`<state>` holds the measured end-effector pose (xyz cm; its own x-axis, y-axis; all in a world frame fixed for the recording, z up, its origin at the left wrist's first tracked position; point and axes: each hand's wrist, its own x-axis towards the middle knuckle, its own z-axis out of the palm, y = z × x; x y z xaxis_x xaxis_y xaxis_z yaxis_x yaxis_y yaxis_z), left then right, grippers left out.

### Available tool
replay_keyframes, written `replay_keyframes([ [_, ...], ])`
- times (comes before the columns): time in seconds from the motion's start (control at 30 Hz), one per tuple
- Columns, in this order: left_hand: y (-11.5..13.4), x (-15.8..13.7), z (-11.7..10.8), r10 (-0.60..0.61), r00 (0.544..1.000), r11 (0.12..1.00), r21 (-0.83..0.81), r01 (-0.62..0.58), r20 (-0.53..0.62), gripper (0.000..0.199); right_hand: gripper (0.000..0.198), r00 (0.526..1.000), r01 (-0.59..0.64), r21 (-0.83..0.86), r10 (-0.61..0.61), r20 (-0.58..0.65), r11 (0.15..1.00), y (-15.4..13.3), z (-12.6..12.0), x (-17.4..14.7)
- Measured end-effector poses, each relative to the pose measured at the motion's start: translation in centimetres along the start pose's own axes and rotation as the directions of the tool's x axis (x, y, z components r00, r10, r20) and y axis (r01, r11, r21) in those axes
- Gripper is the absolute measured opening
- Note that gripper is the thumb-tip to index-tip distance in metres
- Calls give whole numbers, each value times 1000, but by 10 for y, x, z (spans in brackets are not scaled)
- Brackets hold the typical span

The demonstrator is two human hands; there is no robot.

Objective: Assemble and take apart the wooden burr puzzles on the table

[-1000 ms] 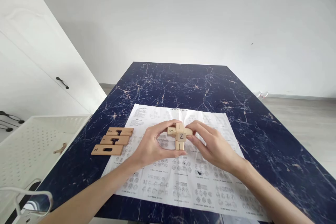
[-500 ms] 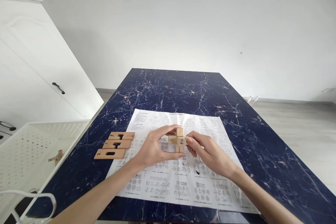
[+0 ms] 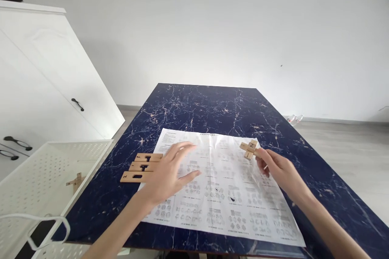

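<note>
My right hand (image 3: pixel 275 164) grips a small cross-shaped wooden interlocking puzzle (image 3: pixel 249 149) by one of its arms. The block on it that faces me carries a "2"-like mark, and it is raised over the right part of a printed instruction sheet (image 3: pixel 212 206). My left hand (image 3: pixel 173 172) hovers over the sheet's left part, thumb and fingers apart, with nothing in it. Next to that hand, partly behind it, three flat wooden pieces with cut-out slots lie in a stack-like row: a top one (image 3: pixel 141 157), a middle one (image 3: pixel 136 166) and a bottom one (image 3: pixel 129 177).
The sheet lies on a dark blue marbled table (image 3: pixel 194 107). At the left stands a white perforated basket (image 3: pixel 39 162) holding another wooden cross piece (image 3: pixel 76 182) and a white cable (image 3: pixel 36 216). A white cabinet (image 3: pixel 73 68) rises beyond it.
My left hand has let go of the wooden puzzle and moved left. The right hand has carried the puzzle to the right and turned it.
</note>
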<state>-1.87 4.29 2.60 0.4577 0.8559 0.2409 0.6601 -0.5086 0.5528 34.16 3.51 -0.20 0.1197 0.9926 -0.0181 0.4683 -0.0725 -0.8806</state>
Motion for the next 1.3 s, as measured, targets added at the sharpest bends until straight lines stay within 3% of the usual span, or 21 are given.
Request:
replay_keyframes([
  [0.17,-50,-50,-36,-39,994,972,228,62,-102,68,60,970,-76,-299,2,-243,951,28,-43,18],
  [0.3,-84,-69,-47,-106,993,931,345,119,-58,90,58,960,-97,-352,-6,-281,931,42,-54,30],
  [0.43,-95,-74,-46,-120,993,913,392,116,-14,100,59,958,-91,-368,-20,-286,925,50,-55,34],
  [0.63,-98,-76,-42,-145,986,911,376,167,-85,86,54,947,-66,-404,-70,-313,912,42,-54,10],
  [0.73,-100,-74,-43,-163,982,905,383,188,-95,86,49,964,22,-392,-124,-237,920,29,-46,-12],
  [0.87,-99,-69,-45,-183,979,892,403,204,-90,84,42,967,253,-298,-252,42,920,8,-28,-31],
  [1.03,-90,-65,-45,-211,974,891,393,228,-85,80,32,903,393,-255,-318,290,883,-12,0,-24],
  [1.3,-73,-65,-48,-220,973,898,375,232,-74,69,28,809,489,-196,-357,467,850,-32,47,18],
])
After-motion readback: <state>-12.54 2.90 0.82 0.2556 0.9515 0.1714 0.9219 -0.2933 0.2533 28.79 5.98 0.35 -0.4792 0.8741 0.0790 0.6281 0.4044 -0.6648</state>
